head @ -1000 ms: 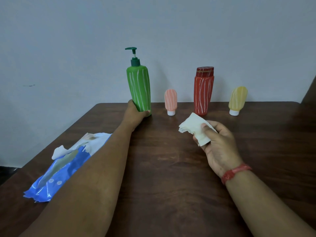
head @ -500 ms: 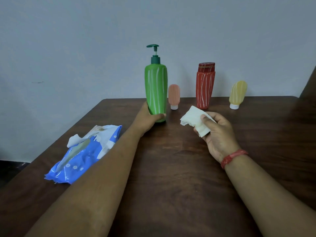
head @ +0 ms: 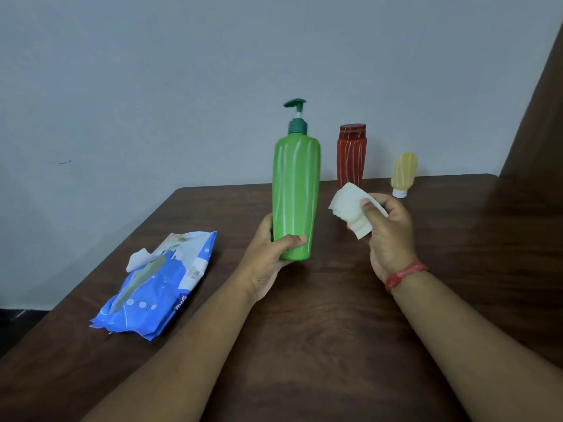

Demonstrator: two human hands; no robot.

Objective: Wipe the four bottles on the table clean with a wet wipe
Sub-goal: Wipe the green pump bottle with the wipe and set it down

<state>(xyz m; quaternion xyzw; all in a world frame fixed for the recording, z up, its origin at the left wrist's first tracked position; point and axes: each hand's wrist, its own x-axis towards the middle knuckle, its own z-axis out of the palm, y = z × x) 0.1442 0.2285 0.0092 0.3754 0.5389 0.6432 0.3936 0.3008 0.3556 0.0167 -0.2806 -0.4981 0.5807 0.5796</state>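
We work on a dark wooden table (head: 304,345), and we go from the big things to the small ones.

Our blue wipe pack (head: 158,284) lies at about 9 o'clock from the centre of the table, its flap open with one sheet sticking out, probably so that we can take a fresh one fast.

The green pump bottle (head: 295,196) stands upright near the middle. Our left hand (head: 268,260) grips it low, thumb across the front and fingers behind, which leaves the upper body free for wiping.

The red bottle (head: 351,156) stands at about 1 o'clock from the green one, at the far edge, partly behind the wipe. The small yellow bottle (head: 403,173) stands cap-down at 2 o'clock, well apart. We see only three bottles; the fourth may be hidden behind the green one.

Our right hand (head: 390,236), with a red wrist band (head: 403,274), pinches the folded wet wipe (head: 350,208) just beside the green bottle, not touching it. Nothing stands between them.
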